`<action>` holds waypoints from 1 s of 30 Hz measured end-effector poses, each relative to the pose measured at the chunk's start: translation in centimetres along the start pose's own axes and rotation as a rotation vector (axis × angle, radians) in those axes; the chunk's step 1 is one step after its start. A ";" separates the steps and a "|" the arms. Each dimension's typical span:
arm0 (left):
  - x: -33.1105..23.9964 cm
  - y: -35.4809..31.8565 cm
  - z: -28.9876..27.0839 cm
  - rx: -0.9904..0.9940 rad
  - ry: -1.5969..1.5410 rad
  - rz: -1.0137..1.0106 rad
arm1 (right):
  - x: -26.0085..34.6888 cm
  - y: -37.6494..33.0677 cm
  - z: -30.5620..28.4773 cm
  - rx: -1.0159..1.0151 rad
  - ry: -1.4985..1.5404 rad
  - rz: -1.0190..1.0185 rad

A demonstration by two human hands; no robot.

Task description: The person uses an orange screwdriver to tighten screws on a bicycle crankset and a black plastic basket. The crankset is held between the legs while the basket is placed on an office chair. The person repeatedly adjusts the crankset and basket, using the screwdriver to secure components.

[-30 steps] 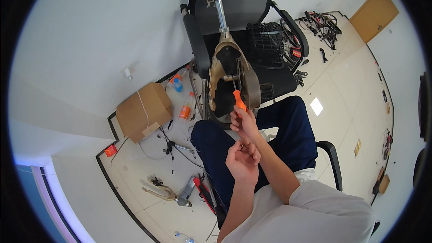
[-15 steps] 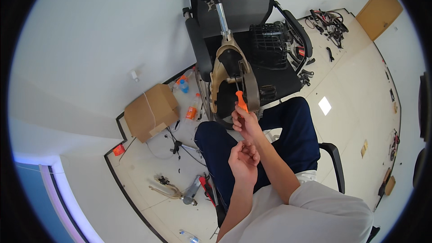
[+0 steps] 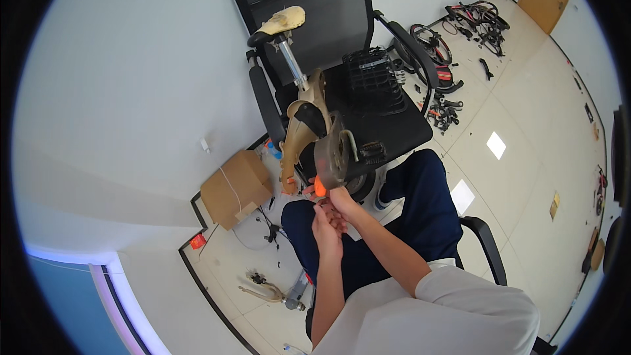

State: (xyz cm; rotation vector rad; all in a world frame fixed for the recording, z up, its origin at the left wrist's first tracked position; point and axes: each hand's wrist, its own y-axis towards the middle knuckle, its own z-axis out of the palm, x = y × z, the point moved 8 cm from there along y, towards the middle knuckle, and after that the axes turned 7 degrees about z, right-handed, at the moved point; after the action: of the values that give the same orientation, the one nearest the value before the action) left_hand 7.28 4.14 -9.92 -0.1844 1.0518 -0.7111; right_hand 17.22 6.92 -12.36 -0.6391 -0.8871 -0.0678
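Observation:
A worn tan bicycle frame [image 3: 299, 138] leans on the seat of a black office chair [image 3: 388, 135], its peeling saddle [image 3: 282, 21] on a chrome post. Nearest me, a rounded grey-brown cover [image 3: 330, 161] on the frame faces my hands. Just below that cover, my right hand [image 3: 340, 200] grips a screwdriver by its orange handle [image 3: 320, 186]. The shaft is out of sight. My left hand [image 3: 328, 227] is right beneath the right one, palm up with fingers curled in. Whatever lies in those fingers, if anything, is too small to make out.
A black wire basket [image 3: 374, 82] and a pedal [image 3: 373, 151] sit on the chair. Bicycle parts [image 3: 447, 112] litter the floor to the right. At left are a cardboard box [image 3: 236, 187] and a fork-like part [image 3: 279, 296]. A chair armrest [image 3: 485, 246] is beside my right thigh.
The bicycle frame has turned and tilted, bringing its cover toward me. The screwdriver has dropped below the cover, and its shaft no longer shows. Both hands are closer together. The view has shifted.

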 end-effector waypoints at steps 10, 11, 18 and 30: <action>-3.2 4.7 2.2 0.004 0.104 0.124 | 0.0 -0.9 -0.7 0.221 0.176 0.136; -3.6 4.5 2.2 -0.016 0.151 0.146 | -0.4 -1.4 -0.8 0.194 0.157 0.132; -4.4 4.2 2.0 -0.063 0.409 0.324 | -1.2 -5.4 -5.8 0.105 -0.068 0.188; -2.2 8.8 2.9 0.051 -0.370 -0.153 | 3.6 -10.4 -11.5 0.029 -0.154 0.127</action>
State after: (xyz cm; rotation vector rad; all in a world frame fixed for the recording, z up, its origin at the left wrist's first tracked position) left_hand 13.02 11.67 -10.88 -0.3415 0.6709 -0.8049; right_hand 24.32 -7.11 -9.83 -0.6785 -0.9917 0.1090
